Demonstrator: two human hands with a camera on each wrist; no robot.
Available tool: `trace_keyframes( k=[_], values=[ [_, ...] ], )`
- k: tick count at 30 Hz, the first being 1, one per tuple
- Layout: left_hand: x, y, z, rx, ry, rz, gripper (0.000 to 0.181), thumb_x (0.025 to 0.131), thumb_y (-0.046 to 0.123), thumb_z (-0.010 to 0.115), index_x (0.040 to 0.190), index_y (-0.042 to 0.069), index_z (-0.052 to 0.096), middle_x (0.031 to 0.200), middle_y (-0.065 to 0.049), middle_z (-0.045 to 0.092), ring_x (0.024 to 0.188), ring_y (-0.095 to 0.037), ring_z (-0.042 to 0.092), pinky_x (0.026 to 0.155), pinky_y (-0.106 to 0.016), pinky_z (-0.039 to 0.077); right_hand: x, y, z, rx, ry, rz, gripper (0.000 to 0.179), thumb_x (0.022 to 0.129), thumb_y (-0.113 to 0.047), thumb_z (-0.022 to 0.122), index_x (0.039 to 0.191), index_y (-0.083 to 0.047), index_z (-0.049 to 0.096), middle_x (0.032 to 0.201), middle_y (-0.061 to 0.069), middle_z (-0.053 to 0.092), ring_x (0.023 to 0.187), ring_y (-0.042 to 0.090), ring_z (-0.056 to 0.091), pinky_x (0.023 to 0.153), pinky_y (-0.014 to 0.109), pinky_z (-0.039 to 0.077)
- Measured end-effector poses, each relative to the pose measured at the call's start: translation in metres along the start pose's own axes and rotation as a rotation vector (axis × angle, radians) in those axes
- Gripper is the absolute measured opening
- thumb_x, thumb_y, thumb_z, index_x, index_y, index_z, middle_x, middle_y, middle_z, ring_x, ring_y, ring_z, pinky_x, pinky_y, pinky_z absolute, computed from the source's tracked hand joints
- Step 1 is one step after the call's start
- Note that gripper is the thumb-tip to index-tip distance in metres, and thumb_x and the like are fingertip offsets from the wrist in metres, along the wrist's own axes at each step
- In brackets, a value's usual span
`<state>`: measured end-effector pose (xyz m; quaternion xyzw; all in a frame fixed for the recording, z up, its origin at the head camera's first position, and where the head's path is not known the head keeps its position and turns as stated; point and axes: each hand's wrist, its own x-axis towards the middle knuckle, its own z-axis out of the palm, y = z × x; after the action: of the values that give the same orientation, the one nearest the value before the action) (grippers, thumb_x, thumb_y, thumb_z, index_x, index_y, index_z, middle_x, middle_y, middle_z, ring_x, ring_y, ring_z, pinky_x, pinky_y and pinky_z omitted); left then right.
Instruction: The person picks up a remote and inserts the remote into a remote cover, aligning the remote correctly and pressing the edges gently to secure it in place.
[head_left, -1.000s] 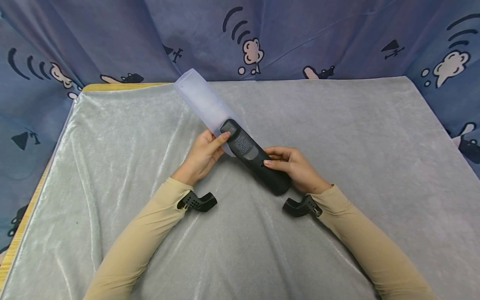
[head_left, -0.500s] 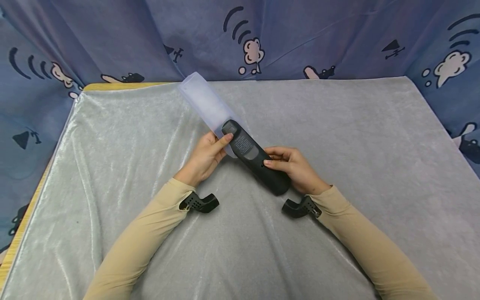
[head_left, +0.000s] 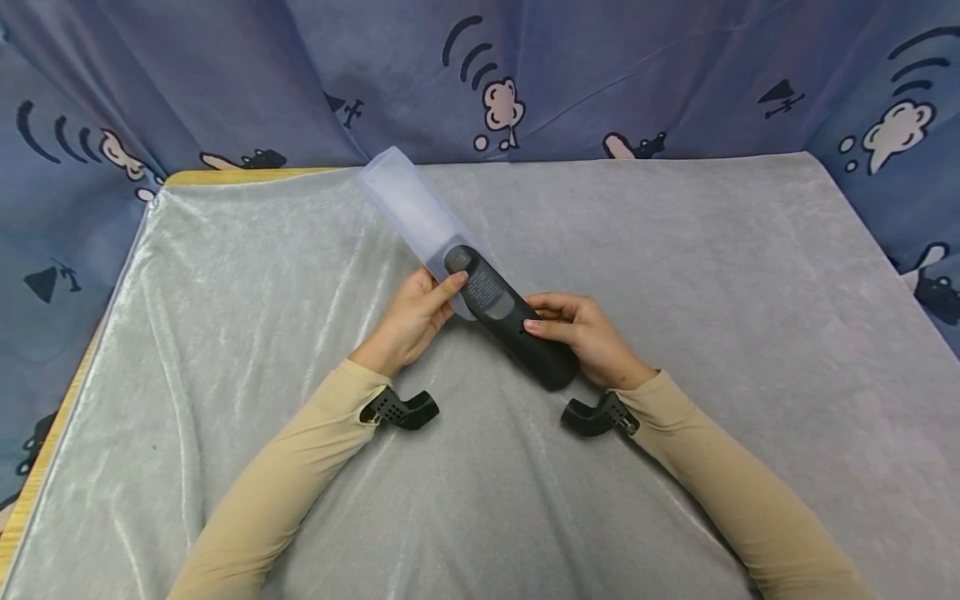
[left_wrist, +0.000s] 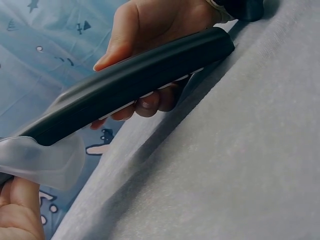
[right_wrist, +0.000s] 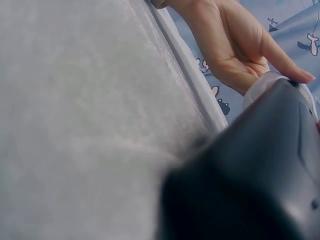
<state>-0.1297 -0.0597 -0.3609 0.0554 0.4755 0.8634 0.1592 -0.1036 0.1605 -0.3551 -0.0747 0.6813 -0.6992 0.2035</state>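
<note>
A black remote control [head_left: 517, 329] lies back side up, slanting from upper left to lower right, with a label and a battery cover on it. Its upper-left end sits at the mouth of a translucent sleeve [head_left: 412, 204], whose lip wraps round that end in the left wrist view. My left hand [head_left: 411, 315] pinches the sleeve's mouth, thumb on the remote's end, other fingers underneath. Near the lower-right end, my right hand [head_left: 588, 337] grips the remote, thumb on the back and fingers curled below. The remote's button face is mostly hidden.
Grey velvety cloth [head_left: 735, 275] covers the table, with wooden edge [head_left: 247, 176] showing at the back left. A blue patterned curtain [head_left: 585, 75] hangs behind and at both sides. Each wrist wears a black camera mount [head_left: 401, 408].
My left hand and the sleeve have shifted slightly down and right toward the remote, and the sleeve's lip now covers a little of its tip. The right hand has barely moved.
</note>
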Motion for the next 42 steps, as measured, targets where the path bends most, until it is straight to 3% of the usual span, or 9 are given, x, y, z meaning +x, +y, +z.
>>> trace_keyframes(
  k=[16, 21, 24, 29, 35, 39, 42],
  values=[
    [-0.001, -0.004, 0.002, 0.001, 0.012, -0.008, 0.033, 0.098, -0.005, 0.039, 0.130, -0.012, 0.036, 0.110, -0.006, 0.057, 0.097, -0.013, 0.061, 0.089, -0.026, 0.049, 0.001, 0.004, 0.001, 0.007, -0.005, -0.007, 0.037, 0.089, 0.003, 0.057, 0.124, 0.014, 0.050, 0.091, 0.000, 0.068, 0.080, 0.012, 0.064, 0.069, 0.026, 0.055],
    [-0.003, -0.002, 0.000, -0.035, -0.010, 0.009, 0.024, 0.099, -0.003, 0.040, 0.123, -0.007, 0.043, 0.106, -0.004, 0.060, 0.094, -0.013, 0.061, 0.087, -0.025, 0.050, 0.001, 0.003, 0.002, 0.013, -0.010, -0.010, 0.039, 0.089, 0.003, 0.058, 0.125, 0.014, 0.049, 0.094, 0.000, 0.068, 0.082, 0.012, 0.065, 0.071, 0.026, 0.055],
    [-0.003, 0.001, -0.003, -0.082, -0.022, 0.048, 0.021, 0.097, 0.010, 0.052, 0.114, -0.002, 0.047, 0.101, -0.003, 0.063, 0.089, -0.013, 0.062, 0.079, -0.024, 0.051, 0.001, 0.001, 0.004, 0.009, -0.021, -0.014, 0.040, 0.089, 0.002, 0.057, 0.127, 0.013, 0.048, 0.097, 0.000, 0.067, 0.084, 0.013, 0.065, 0.072, 0.027, 0.056],
    [-0.002, 0.004, -0.007, -0.145, 0.027, 0.117, 0.047, 0.078, 0.036, 0.074, 0.106, 0.005, 0.051, 0.097, -0.002, 0.067, 0.086, -0.013, 0.063, 0.073, -0.024, 0.051, 0.000, 0.001, 0.006, -0.050, -0.023, -0.018, 0.039, 0.089, 0.002, 0.058, 0.126, 0.011, 0.049, 0.100, 0.002, 0.066, 0.084, 0.013, 0.065, 0.072, 0.028, 0.055],
    [-0.001, 0.007, -0.009, -0.129, 0.022, 0.142, 0.039, 0.086, 0.029, 0.066, 0.113, 0.004, 0.054, 0.110, -0.006, 0.067, 0.106, -0.015, 0.060, 0.092, -0.026, 0.046, 0.000, 0.002, 0.008, -0.104, -0.013, -0.011, 0.039, 0.089, 0.002, 0.060, 0.126, 0.012, 0.050, 0.104, 0.007, 0.065, 0.084, 0.011, 0.064, 0.072, 0.026, 0.055],
    [0.000, 0.007, -0.006, -0.174, 0.021, 0.135, 0.025, 0.093, 0.021, 0.058, 0.110, 0.003, 0.055, 0.107, -0.007, 0.068, 0.105, -0.017, 0.061, 0.093, -0.029, 0.047, -0.002, 0.002, 0.007, -0.096, -0.015, -0.019, 0.039, 0.089, 0.001, 0.059, 0.126, 0.011, 0.051, 0.104, 0.006, 0.065, 0.085, 0.013, 0.065, 0.072, 0.029, 0.055],
    [0.000, 0.008, -0.005, -0.187, 0.009, 0.120, 0.018, 0.100, 0.013, 0.045, 0.112, 0.002, 0.053, 0.107, -0.007, 0.067, 0.106, -0.017, 0.060, 0.096, -0.029, 0.045, -0.002, 0.003, 0.006, -0.086, -0.017, -0.028, 0.039, 0.089, 0.002, 0.059, 0.125, 0.011, 0.051, 0.103, 0.004, 0.066, 0.085, 0.013, 0.065, 0.072, 0.029, 0.056]
  ],
)
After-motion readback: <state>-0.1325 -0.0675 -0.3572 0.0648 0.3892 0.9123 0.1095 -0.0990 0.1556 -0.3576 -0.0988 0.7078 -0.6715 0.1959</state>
